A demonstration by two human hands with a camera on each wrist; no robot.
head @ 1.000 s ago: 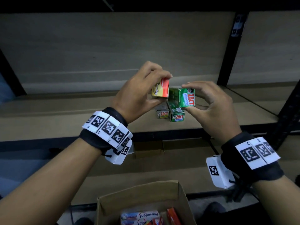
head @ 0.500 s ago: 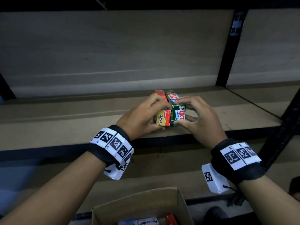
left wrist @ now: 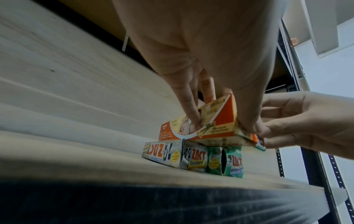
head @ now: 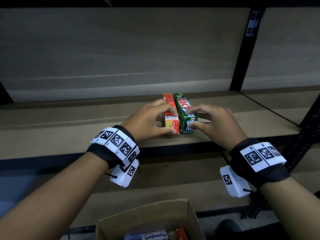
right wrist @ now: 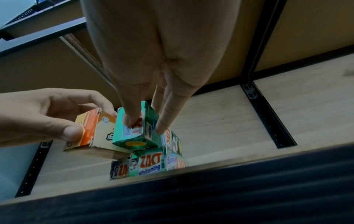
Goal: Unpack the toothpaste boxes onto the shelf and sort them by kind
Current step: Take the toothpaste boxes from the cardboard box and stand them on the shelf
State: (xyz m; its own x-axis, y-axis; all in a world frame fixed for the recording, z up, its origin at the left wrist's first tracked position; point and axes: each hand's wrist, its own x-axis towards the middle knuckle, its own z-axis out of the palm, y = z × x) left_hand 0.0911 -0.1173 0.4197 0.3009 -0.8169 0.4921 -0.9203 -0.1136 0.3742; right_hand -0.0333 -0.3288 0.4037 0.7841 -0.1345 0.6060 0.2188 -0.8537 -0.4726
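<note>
Cardboard, orange-red: the Colgate box (head: 170, 118) is being pinched in the left hand (head: 149, 121), thumb on the near end, fingers curled over the far side; the green Zact box (head: 185, 115) is being pinched likewise in the right hand (head: 216, 123). Both boxes are running long axis toward 12 o'clock, side by side and touching, each hand at the 6 o'clock end of its own box.

Left wrist view: the Colgate box is sitting on top of the grey Zact box (left wrist: 164, 151), tilted, near end overhanging; the lower green Zact box (right wrist: 147, 163) is lying under the right hand's box, judging from the right wrist view; whether the upper green box is fully seated cannot be told.

Shelf board (head: 69, 135): front edge at 6 o'clock just beside the stack; bare board opening toward 9 and 3 o'clock, back panel well apart at 12. Judgement: the Colgate box is sitting on a different kind, so sorting is probably asking for it to go toward 9 o'clock, left hand nearer. Carton (head: 147, 219) below is still holding a Pepsodent box (head: 147, 237).
</note>
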